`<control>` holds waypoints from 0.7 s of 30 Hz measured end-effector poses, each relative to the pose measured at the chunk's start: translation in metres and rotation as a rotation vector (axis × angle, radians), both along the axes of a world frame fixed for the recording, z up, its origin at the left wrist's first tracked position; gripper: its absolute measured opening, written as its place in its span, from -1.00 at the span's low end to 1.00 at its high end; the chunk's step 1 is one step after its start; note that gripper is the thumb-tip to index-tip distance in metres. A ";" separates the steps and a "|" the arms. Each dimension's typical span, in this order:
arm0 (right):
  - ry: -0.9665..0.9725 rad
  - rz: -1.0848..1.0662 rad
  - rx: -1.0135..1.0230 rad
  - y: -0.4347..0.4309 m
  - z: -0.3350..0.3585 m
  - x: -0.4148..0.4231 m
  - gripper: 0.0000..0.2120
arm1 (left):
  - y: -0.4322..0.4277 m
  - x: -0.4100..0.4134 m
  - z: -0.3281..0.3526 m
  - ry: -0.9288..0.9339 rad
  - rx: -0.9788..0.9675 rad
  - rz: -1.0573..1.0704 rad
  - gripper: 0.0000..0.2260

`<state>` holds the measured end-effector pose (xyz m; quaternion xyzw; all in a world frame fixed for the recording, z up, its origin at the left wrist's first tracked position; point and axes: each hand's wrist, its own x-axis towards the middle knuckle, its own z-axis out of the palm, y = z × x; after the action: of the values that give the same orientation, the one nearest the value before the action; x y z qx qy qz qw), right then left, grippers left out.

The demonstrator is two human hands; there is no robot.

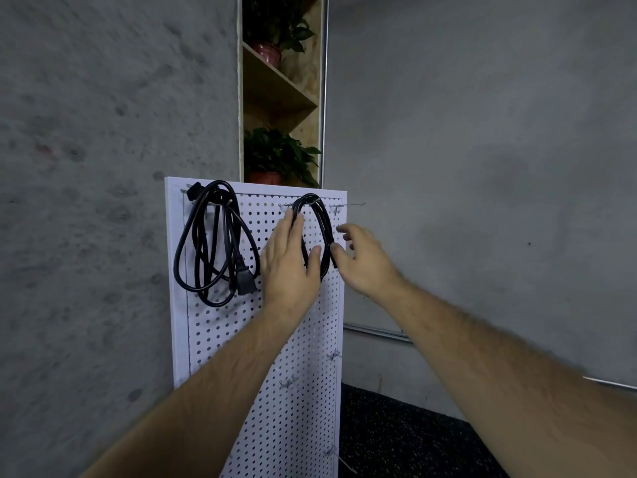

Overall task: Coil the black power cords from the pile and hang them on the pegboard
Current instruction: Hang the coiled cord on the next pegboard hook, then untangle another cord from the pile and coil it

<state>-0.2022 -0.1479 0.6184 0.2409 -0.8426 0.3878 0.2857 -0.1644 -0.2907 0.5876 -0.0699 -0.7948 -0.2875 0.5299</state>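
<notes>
Right coiled cord hangs on hook, top right of white pegboard. Left hand open, straight fingers lying against coil's left strand. Right hand loose, fingers spread and gripping nothing, thumb touching right strand. Left coiled cord hangs top left, well apart.

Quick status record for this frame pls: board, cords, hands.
pegboard: white, upright
left coil: black, hangs from top-left hook, untouched
right coil: black, hangs from top-right hook
left hand: fingers straight, touching right coil's left side
right hand: thumb at right coil's right side, fingers spread
spare hooks: lower down, bare
</notes>
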 end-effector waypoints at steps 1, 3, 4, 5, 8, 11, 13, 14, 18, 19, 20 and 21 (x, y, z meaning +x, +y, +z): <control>0.084 -0.037 0.071 0.003 0.000 0.008 -0.57 | 0.002 0.003 -0.003 0.017 -0.064 0.028 -0.49; 0.202 -0.082 0.182 0.010 -0.001 0.025 -0.61 | 0.007 0.010 -0.009 0.047 -0.183 0.053 -0.53; 0.236 -0.100 0.227 0.014 -0.002 0.035 -0.62 | 0.011 0.015 -0.013 0.059 -0.229 0.051 -0.55; 0.260 -0.119 0.270 0.020 -0.006 0.045 -0.62 | 0.015 0.020 -0.017 0.072 -0.265 0.044 -0.57; 0.277 -0.184 0.371 0.049 -0.033 0.076 -0.62 | 0.038 0.038 -0.039 0.106 -0.344 -0.003 -0.60; 0.213 -0.247 0.441 0.090 -0.090 0.105 -0.62 | 0.077 0.060 -0.083 -0.007 -0.361 -0.094 -0.63; 0.141 -0.300 0.475 0.122 -0.141 0.125 -0.59 | 0.107 0.075 -0.125 -0.177 -0.392 -0.164 -0.64; 0.067 -0.316 0.490 0.139 -0.170 0.136 -0.58 | 0.123 0.082 -0.149 -0.259 -0.425 -0.199 -0.63; -0.296 -0.374 0.578 0.206 -0.286 0.192 -0.54 | 0.194 0.116 -0.259 -0.575 -0.577 -0.334 -0.59; -0.382 -0.381 0.602 0.221 -0.315 0.207 -0.53 | 0.210 0.127 -0.288 -0.658 -0.613 -0.375 -0.58; -0.467 -0.379 0.630 0.235 -0.344 0.220 -0.52 | 0.225 0.138 -0.317 -0.746 -0.652 -0.412 -0.56; -0.552 -0.366 0.658 0.248 -0.373 0.234 -0.51 | 0.236 0.149 -0.346 -0.832 -0.697 -0.445 -0.55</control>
<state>0.0318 0.1002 0.2457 0.0539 -0.9940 0.0928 0.0231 -0.0158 -0.0548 0.2421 -0.2863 -0.9499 -0.1167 0.0461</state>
